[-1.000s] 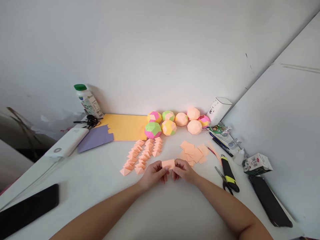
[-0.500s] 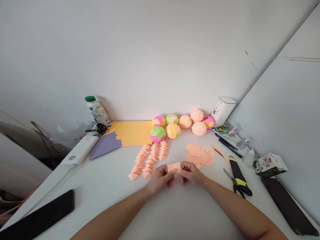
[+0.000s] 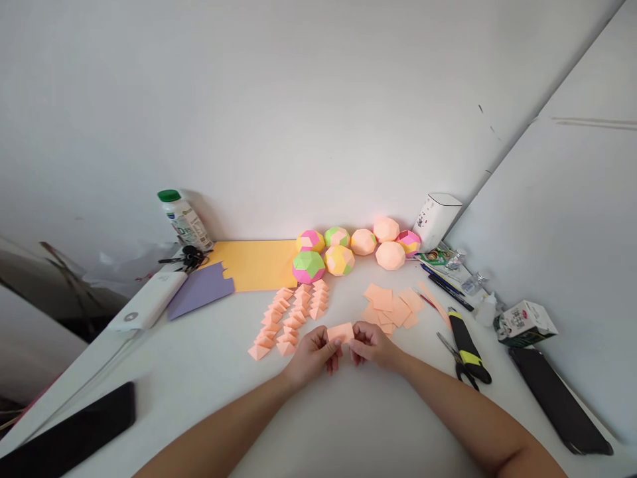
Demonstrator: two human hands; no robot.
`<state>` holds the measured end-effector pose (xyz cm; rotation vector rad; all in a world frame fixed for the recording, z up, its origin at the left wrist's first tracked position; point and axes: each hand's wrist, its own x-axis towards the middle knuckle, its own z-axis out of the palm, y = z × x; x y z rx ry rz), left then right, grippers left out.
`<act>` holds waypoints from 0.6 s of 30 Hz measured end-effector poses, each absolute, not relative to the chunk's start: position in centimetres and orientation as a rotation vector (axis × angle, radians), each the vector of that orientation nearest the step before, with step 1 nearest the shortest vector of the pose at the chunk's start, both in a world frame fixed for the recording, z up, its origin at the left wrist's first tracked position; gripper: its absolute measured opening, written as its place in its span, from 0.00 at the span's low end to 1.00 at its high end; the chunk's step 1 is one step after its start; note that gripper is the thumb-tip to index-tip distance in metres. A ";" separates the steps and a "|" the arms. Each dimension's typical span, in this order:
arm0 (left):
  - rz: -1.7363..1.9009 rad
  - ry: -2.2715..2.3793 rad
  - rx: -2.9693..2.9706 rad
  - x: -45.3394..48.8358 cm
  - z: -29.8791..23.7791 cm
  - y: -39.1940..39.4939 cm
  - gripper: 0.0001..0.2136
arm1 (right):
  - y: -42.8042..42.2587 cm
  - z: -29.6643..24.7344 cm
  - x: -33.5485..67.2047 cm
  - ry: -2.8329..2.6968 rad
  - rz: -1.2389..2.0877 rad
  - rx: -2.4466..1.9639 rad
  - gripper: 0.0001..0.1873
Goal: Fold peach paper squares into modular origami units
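A small peach piece of paper (image 3: 340, 330) is pinched between both hands above the near middle of the table. My left hand (image 3: 316, 352) grips its left end, thumb on the front face. The right end is held by my right hand (image 3: 372, 342), with thumb and fingers pressed together. Just beyond the right hand lies a loose pile of flat peach paper pieces (image 3: 395, 309). Several rows of folded peach paper units (image 3: 270, 322) stretch away beyond the left hand. Faceted paper balls (image 3: 340, 260) in peach, green, yellow and pink sit farther back.
Yellow paper (image 3: 259, 265) and purple paper (image 3: 202, 291) lie at the back left, near a bottle (image 3: 185, 219), keys (image 3: 192, 255) and a white power bank (image 3: 149, 299). On the right are scissors (image 3: 456, 358), a utility knife (image 3: 468, 348), pens (image 3: 448, 289), a carton (image 3: 525, 323) and a dark phone-like slab (image 3: 560, 401).
The whole view has shifted slightly, so things appear a little farther left. Both hands keep hold of the peach paper in nearly the same pose.
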<state>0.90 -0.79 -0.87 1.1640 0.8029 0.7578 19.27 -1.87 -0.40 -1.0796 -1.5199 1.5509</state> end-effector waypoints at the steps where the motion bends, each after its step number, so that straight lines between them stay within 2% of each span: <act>1: 0.755 0.795 1.167 0.9 -0.9 -0.8 0.18 | -1.9 -0.4 19.3 -1.541 1.543 -1.088 0.08; 8: 0.775 0.736 1.096 0.8 -1.0 -0.8 0.15 | -2.0 -0.3 19.3 -1.616 1.473 -1.141 0.09; 18: 0.783 0.778 1.097 0.8 -0.8 -0.8 0.15 | -2.2 -0.4 19.2 -1.653 1.444 -1.152 0.10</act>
